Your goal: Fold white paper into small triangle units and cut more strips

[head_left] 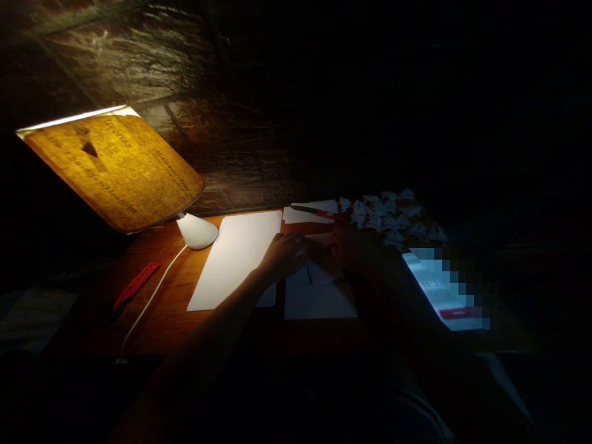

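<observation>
White paper, partly folded, lies under both your hands near the table's middle: your left hand curls down onto its left edge, while your right hand presses its far right part, too shadowed to tell how far open. Left sits a blank sheet, then a lamp base; far right, a heap of folded pieces and a red pen; a lit phone crowds the right edge.
</observation>
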Demonstrator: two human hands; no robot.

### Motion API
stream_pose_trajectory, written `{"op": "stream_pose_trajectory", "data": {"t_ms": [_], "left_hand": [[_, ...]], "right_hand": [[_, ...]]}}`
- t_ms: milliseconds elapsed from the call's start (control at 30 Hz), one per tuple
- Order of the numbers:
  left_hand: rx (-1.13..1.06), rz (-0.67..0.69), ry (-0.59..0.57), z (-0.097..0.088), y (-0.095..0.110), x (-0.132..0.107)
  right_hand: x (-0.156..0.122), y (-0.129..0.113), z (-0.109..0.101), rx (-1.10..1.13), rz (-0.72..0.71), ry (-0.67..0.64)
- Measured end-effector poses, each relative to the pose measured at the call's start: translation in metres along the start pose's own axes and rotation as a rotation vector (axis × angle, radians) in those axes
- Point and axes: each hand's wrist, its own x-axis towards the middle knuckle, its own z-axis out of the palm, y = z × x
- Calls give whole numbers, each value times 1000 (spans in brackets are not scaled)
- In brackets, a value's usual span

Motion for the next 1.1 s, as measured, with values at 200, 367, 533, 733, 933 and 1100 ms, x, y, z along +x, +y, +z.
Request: {"op": "stream_pose_trajectory", "data": {"t_ms": [200, 367, 533, 733, 933, 1100], "left_hand": [[-18, -2, 36, 3, -1, 3], [-78, 3, 79, 4, -1, 3], [-145, -10, 113, 5, -3, 0], [-160, -29, 94, 6, -5, -2], [-186, -31, 102, 9, -8, -1], [-222, -39, 130, 11, -8, -2]], "right_hand": [[2, -2, 1, 23, 36, -12], [7, 5, 7, 46, -18, -19], [9, 10, 13, 17, -11, 6], [10, 14, 17, 60, -55, 30], [11, 15, 19, 79, -50, 42], [13, 18, 21, 55, -49, 35]]}}
